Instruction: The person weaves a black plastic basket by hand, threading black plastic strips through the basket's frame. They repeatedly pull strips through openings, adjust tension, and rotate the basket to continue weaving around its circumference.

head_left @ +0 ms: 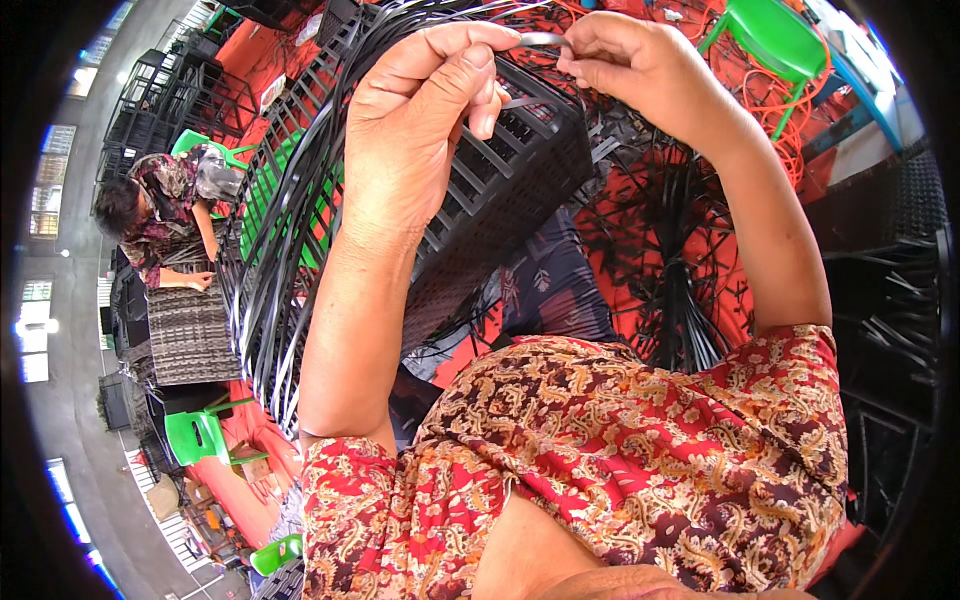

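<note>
A thin grey plastic strip (543,40) is stretched between my two hands at the top of the view. My left hand (405,125) pinches one end between thumb and forefinger, its other fingers curled. The other end is pinched by my right hand (655,75). Beneath my hands, a black woven basket (490,205) with a slatted, open lattice lies tilted. Long black and grey strips (285,270) hang in a thick sheaf along its left side, partly hidden by my left forearm.
On the red floor, a tied bundle of dark strips (677,285) stands among scattered offcuts. A green stool (765,40) and orange cord (790,120) are at the upper right. At left, another person (165,215) works at a woven panel (195,335), near a green chair (192,437).
</note>
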`<action>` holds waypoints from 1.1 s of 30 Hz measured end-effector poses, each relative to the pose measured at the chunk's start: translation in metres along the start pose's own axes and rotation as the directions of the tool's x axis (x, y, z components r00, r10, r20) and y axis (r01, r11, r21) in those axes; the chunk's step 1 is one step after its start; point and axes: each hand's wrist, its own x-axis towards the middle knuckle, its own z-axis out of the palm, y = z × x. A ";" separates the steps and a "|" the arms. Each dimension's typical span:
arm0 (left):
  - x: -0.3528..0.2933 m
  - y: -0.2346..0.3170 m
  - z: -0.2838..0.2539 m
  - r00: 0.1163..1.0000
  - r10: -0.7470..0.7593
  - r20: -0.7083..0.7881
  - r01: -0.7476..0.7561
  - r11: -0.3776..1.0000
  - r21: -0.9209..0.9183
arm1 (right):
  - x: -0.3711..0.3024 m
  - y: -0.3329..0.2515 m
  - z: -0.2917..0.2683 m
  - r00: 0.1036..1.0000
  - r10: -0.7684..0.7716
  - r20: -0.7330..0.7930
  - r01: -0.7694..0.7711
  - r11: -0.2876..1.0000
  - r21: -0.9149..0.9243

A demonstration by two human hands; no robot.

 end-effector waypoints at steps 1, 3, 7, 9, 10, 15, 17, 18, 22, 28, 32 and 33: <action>-0.001 -0.001 0.001 1.000 -0.005 -0.015 0.005 1.000 0.000 | 0.003 0.004 -0.001 0.999 0.028 0.029 -0.033 0.986 0.163; -0.004 -0.003 -0.009 0.999 0.015 -0.047 -0.016 1.000 -0.026 | 0.019 -0.029 -0.008 0.979 0.142 0.149 -0.155 0.985 0.078; -0.002 -0.007 -0.007 0.999 0.021 -0.036 -0.021 1.000 -0.019 | 0.026 -0.012 -0.016 0.961 0.139 0.239 -0.194 0.954 0.227; -0.004 -0.008 -0.010 1.000 0.020 -0.015 -0.020 1.000 -0.003 | 0.029 -0.011 -0.015 0.964 0.137 0.228 -0.189 0.956 0.223; -0.005 -0.009 -0.011 1.000 0.022 -0.008 -0.022 1.000 0.008 | 0.030 -0.015 -0.016 0.969 0.138 0.206 -0.180 0.962 0.207; -0.006 -0.008 -0.010 0.998 0.039 -0.042 -0.039 0.999 -0.004 | 0.036 -0.034 -0.024 0.976 0.073 0.205 -0.102 0.986 0.134; -0.005 -0.009 -0.012 0.997 0.066 -0.033 -0.067 0.997 -0.023 | 0.037 -0.035 -0.025 0.969 0.114 0.219 -0.135 0.988 0.080; -0.005 -0.009 -0.013 0.998 0.060 -0.022 -0.060 0.998 0.001 | 0.037 -0.033 -0.024 0.965 0.138 0.225 -0.153 0.987 0.047; -0.008 -0.010 -0.013 0.999 0.040 -0.027 -0.040 0.999 0.007 | 0.035 -0.023 -0.021 0.959 0.144 0.243 -0.173 0.980 0.102; -0.009 -0.011 -0.012 0.999 0.029 -0.038 -0.028 1.000 0.012 | 0.033 -0.019 -0.016 0.952 0.171 0.256 -0.203 0.974 0.105; -0.010 -0.013 -0.014 0.998 0.012 -0.059 -0.011 1.000 0.013 | 0.034 -0.015 -0.014 0.940 0.167 0.296 -0.200 0.976 0.085; -0.011 -0.014 -0.014 0.998 0.007 -0.067 -0.006 1.000 0.013 | 0.034 -0.014 -0.013 0.941 0.163 0.297 -0.199 0.976 0.093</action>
